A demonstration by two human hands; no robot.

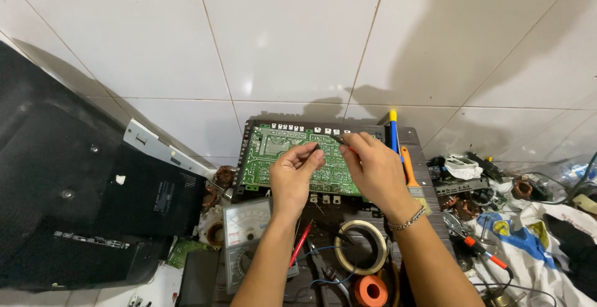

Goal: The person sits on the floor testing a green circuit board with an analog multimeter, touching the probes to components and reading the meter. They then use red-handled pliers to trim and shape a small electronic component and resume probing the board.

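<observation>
A green circuit board [283, 158] lies flat in its dark tray, pushed to the far edge of a small dark stool or table [429, 158] against the white tiled wall [292, 40]. Both hands work over its middle. The left hand [292, 173] pinches a thin dark probe [316, 147], tip down on the board; the right hand [373, 167] pinches a second probe with a red grip (mostly hidden by the fingers) and slants it in from the far side. The hands sit close but apart — likely so each tip lands on its own point.

Just near of the board, within glance, sits an analogue meter [247, 225], with a tape roll [360, 247] and an orange spool [371, 290] beside the wrists. A paintbrush [411, 176] lies at the right edge. A large black panel [81, 195] leans at left; loose parts and a blue-and-white cloth [522, 245] clutter the tiled floor at right.
</observation>
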